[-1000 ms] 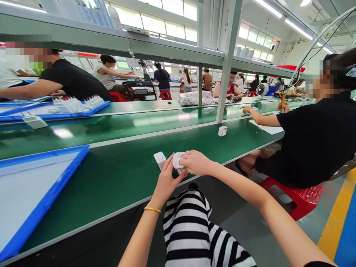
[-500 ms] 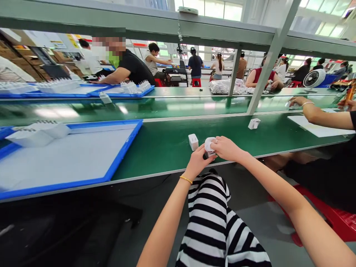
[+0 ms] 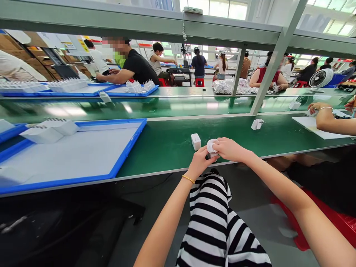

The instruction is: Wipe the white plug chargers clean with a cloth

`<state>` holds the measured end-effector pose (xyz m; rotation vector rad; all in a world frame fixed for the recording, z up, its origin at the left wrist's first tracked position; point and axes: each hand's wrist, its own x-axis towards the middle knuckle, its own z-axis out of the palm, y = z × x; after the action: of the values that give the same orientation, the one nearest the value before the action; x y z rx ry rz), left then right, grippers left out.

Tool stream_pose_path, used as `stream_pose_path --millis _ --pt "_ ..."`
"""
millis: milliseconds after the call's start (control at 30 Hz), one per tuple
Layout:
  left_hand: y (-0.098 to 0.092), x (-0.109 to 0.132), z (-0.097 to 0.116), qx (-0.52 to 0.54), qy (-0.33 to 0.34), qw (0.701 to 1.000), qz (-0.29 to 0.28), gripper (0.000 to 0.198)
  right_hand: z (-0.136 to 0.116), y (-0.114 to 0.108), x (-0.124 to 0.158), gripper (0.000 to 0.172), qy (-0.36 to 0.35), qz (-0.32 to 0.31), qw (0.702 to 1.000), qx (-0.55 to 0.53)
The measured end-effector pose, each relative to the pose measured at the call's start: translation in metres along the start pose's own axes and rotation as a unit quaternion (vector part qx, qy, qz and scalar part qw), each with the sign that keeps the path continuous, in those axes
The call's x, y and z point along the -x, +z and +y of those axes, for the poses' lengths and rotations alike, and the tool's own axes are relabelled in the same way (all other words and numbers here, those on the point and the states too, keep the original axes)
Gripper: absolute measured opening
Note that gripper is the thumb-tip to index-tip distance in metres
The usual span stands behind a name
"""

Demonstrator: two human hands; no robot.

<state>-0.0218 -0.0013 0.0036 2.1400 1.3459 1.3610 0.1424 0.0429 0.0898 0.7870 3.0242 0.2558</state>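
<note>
Both the left hand (image 3: 200,162) and the right hand (image 3: 229,150) grip a small white rounded piece (image 3: 211,147) just above the table (image 3: 155,155); it looks light and smooth, so a firm fingertip hold around its sides seems safest.

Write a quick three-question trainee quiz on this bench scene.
1. True or false: the left hand wears a gold bracelet.
2. What are the left hand and the right hand holding together?
A. a white rounded piece
B. a fan
C. a bag
3. Fill in the blank: the tray on the bench to the left of the hands has a ____ rim.

Key: 1 true; 2 A; 3 blue.
</note>
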Motion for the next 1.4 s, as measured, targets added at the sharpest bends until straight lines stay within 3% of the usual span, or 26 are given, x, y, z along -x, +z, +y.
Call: stream_pose_path --millis 167,300,400,500,600,667,767,867,967,1067,1200,1300,1400 --pt "0.004 0.002 -0.003 -0.021 0.012 1.0 0.007 0.035 0.001 0.008 0.001 0.019 0.018 0.019 1.0 0.007" --pt "0.009 0.002 -0.009 -0.077 0.025 0.99 0.116 0.034 0.011 0.018 -0.01 0.02 0.055 0.043 0.998 -0.004" --pt "0.009 0.0 -0.01 -0.108 -0.04 0.97 0.215 0.042 0.023 0.028 -0.026 0.02 0.086 0.075 0.992 -0.058" --pt "0.006 -0.002 -0.009 -0.085 -0.116 0.965 0.218 0.075 0.031 0.046 -0.046 0.024 0.133 0.125 0.966 -0.185" --pt "0.004 -0.005 -0.009 -0.043 -0.141 0.975 0.165 0.091 0.031 0.07 -0.066 0.037 0.182 0.192 0.881 -0.393" --pt "0.003 -0.007 -0.01 -0.041 -0.155 0.974 0.161 0.091 0.028 0.084 -0.076 0.051 0.184 0.227 0.789 -0.541" --pt "0.001 -0.008 -0.012 -0.038 -0.179 0.965 0.186 0.092 0.023 0.095 -0.085 0.066 0.154 0.223 0.666 -0.695" --pt "0.001 -0.01 -0.015 -0.03 -0.181 0.963 0.196 0.092 0.021 0.097 -0.088 0.076 0.142 0.196 0.593 -0.768" --pt "0.0 -0.015 -0.019 -0.04 -0.191 0.962 0.193 0.096 0.023 0.096 -0.089 0.078 0.141 0.189 0.547 -0.804" --pt "-0.003 -0.02 -0.02 -0.067 -0.215 0.959 0.173 0.096 0.025 0.098 -0.092 0.07 0.176 0.232 0.538 -0.791" --pt "-0.011 -0.022 -0.017 -0.125 -0.229 0.956 0.134 0.079 0.03 0.102 -0.093 0.067 0.229 0.307 0.526 -0.759" --pt "-0.017 -0.021 -0.012 -0.179 -0.223 0.951 0.113 0.063 0.029 0.101 -0.091 0.067 0.237 0.314 0.524 -0.756" --pt "-0.02 -0.019 -0.008 -0.24 -0.215 0.941 0.099 0.057 0.026 0.099 -0.09 0.065 0.233 0.296 0.543 -0.751"
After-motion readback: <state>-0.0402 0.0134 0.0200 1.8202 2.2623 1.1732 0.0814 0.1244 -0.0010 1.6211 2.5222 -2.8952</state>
